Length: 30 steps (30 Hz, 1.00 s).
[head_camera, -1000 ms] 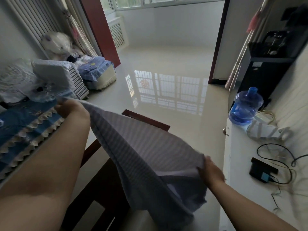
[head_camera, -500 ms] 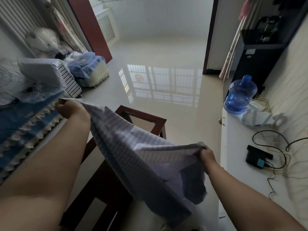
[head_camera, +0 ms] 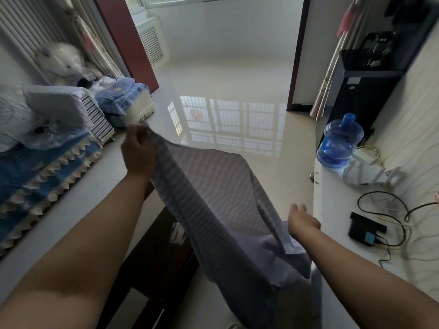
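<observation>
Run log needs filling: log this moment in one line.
left hand: grips cloth corner | right hand: fingers straight, beside cloth edge | cloth: sagging

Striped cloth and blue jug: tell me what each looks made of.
The striped cloth: thin woven fabric, matte, perhaps cotton; it sags in soft folds from the left hand. The blue jug: rigid translucent plastic, glossy; light shows through its wall.
</observation>
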Tool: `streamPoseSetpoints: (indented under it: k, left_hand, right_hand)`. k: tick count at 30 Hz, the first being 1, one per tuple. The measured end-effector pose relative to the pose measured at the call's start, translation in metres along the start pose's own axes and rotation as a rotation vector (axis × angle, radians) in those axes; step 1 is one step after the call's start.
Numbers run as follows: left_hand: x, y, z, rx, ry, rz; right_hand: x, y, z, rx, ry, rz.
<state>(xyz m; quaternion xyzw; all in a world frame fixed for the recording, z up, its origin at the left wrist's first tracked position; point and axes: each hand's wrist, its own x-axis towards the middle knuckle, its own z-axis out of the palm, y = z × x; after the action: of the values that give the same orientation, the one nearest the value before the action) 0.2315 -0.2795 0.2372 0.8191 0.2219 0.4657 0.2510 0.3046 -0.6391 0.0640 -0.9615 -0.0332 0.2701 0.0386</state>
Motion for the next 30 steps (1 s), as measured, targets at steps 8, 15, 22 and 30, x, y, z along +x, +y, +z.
streamPoseSetpoints:
  k: [8, 15, 22, 30]
  left_hand:
    - [-0.008, 0.081, 0.019, -0.043, -0.241, 0.527]
    - [-0.021, 0.123, 0.026, -0.019, -0.351, 0.593]
    - [-0.032, 0.137, 0.039, -0.025, -0.386, 0.513]
    - [-0.039, 0.141, 0.039, -0.075, -0.396, 0.482]
  right_hand:
    - [-0.099, -0.111, -0.145, 0.843, 0.583, -0.872]
    - [-0.119, -0.114, -0.185, 1.052, 0.427, -0.852]
    - [-0.115, -0.105, -0.178, 1.099, 0.587, -0.762]
    - [-0.116, -0.097, -0.182, 0.777, 0.827, -0.86]
